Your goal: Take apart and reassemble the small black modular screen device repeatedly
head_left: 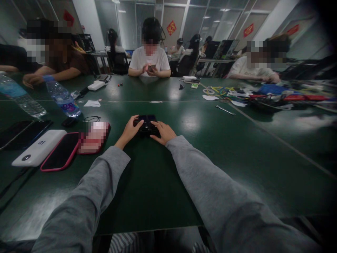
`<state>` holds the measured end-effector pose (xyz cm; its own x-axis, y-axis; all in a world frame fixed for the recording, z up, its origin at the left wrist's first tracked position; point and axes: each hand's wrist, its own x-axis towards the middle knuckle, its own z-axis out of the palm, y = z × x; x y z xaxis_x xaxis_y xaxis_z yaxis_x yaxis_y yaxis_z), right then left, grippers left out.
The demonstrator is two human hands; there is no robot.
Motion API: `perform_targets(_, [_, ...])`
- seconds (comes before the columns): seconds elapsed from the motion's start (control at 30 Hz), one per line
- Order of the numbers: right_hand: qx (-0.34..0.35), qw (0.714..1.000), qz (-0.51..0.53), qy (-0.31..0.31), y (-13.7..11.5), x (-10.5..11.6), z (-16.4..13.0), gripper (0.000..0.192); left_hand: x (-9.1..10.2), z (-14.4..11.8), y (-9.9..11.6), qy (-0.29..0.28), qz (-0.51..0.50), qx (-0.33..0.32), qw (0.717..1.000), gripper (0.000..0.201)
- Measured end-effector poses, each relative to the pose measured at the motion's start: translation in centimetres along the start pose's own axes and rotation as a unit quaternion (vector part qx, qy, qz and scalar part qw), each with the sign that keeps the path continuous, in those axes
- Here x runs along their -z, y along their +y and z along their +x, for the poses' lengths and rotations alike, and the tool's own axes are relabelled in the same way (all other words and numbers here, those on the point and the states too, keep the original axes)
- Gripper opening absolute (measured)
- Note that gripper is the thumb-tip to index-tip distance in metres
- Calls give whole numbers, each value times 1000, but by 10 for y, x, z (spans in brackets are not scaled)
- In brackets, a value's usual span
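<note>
1. The left hand (129, 130) lies on the left end of a small black device (146, 125), its fingers curled over the top edge and pressing down on it; the grey sleeve (86, 196) runs back toward the camera.
2. The right hand (164, 132) rests against the right end of the same device, fingers loosely bent and spread, touching it rather than gripping it.
3. The black device sits flat on the green table (210, 158), straight ahead of the person and near the table's middle seam. It looks rigid and compact, probably light, with a glossy top that could be slippery; the short ends, where both hands already sit, seem the surest places to hold.
4. To the left, well apart from the hands, lie a pink-cased phone (61, 153), a white power bank (39, 147) and a blurred pink item (94, 137); two water bottles (63, 98) lie further out.
5. To the right the tabletop is bare up to a metal tool (225, 110) and a tangle of cables (237, 93).
6. The near table edge lies between the forearms and the person's lap; other people sit along the far side.
</note>
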<state>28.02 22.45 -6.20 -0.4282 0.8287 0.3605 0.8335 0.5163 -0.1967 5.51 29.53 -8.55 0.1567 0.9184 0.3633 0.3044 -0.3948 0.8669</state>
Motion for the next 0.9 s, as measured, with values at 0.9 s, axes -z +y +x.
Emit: perform_targets(0.9, [-6,1000,-12,-28,-3,3,-1,73,0,-3,1,-2,-11,-4,1000,54])
